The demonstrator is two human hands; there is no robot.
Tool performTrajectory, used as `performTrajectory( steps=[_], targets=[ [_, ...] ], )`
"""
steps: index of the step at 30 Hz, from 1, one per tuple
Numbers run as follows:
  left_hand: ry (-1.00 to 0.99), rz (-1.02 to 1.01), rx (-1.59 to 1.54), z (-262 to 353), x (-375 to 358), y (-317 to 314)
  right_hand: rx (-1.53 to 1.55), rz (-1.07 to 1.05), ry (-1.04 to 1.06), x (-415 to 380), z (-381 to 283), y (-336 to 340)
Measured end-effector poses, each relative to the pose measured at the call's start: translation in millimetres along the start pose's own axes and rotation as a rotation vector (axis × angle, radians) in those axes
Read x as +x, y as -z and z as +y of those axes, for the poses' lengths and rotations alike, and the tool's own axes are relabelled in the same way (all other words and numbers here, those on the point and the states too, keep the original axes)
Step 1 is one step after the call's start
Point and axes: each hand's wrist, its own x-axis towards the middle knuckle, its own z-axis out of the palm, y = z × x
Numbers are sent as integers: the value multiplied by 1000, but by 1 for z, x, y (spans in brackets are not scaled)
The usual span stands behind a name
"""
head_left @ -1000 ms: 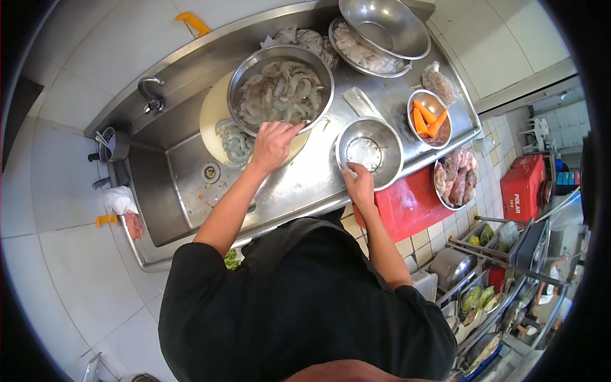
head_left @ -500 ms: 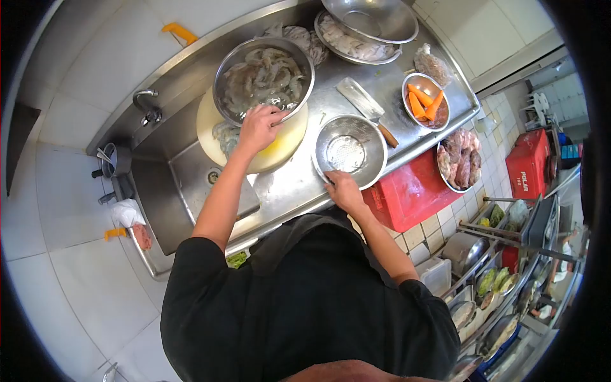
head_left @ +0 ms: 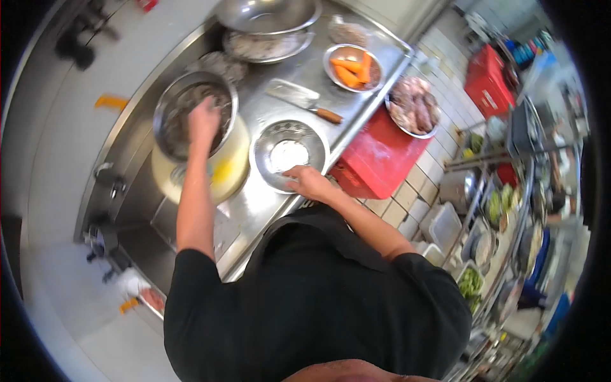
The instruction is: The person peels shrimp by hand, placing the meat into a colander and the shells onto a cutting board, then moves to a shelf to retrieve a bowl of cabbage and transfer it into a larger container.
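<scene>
My left hand (head_left: 203, 121) reaches down into a steel bowl (head_left: 160, 121) of raw grey shrimp (head_left: 186, 102); its fingers are blurred and partly hidden among them. The bowl rests on a round, pale yellow cutting board (head_left: 237, 172) that overlaps the sink. Beside the board is a perforated metal colander (head_left: 262, 149), bare inside apart from bright glare. My right hand (head_left: 309, 183) holds the colander's near rim, with fingers reaching over into it. Just beyond the colander lies a cleaver (head_left: 294, 94) with a wooden handle.
Carrots (head_left: 349, 69) fill a small bowl near the counter edge. Behind the cutting board stand stacked steel bowls (head_left: 267, 18). A bowl of raw meat (head_left: 415, 107) sits on a red cooler (head_left: 385, 156). Crowded shelving (head_left: 509, 210) stands at the right.
My left hand has moved from the shrimp bowl's near rim down into the shrimp. My right hand stays at the colander rim. The camera view has turned, shifting the counter leftward.
</scene>
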Motion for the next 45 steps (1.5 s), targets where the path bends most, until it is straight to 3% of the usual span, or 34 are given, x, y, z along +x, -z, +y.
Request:
performTrajectory(
  steps=[2,5,10,12,14,15,18,19,22,24,31,35,38,39,42,45],
  targets=[
    [13,117,-261,15,-13,22,122,25,-125,1,-24,24],
    [-65,228,-476,52,-42,38,222,248,30,23,-34,29],
    [153,-84,-858,75,-101,-8,84,596,344,57,-62,20],
    [278,-151,-1019,75,-122,-28,113,394,265,63,-52,14],
    [334,-218,-1051,65,-134,-37,123,299,140,58,-42,6],
    [364,-254,-1067,60,-141,-40,120,411,252,60,-28,-6],
    [27,-271,-570,44,-155,-40,184,293,59,50,-15,-8],
    [-23,-231,-543,42,-159,-42,194,257,28,48,-14,-5],
    [249,-506,-804,35,-160,-44,221,174,-47,45,-13,1],
    [230,-480,-907,31,-160,-53,230,155,-74,45,-14,1],
    [365,-652,-856,24,-144,-54,-311,380,399,48,13,3],
    [446,-524,-908,26,-141,-59,-255,482,223,48,22,-5],
    [431,-649,-800,39,-146,-61,-13,467,140,43,-1,-8],
    [415,-683,-790,41,-148,-63,24,339,101,43,-6,-4],
    [436,-686,-846,46,-152,-67,-71,364,254,44,4,-14],
    [484,-704,-816,50,-154,-61,-184,310,245,41,1,-14]
  ],
)
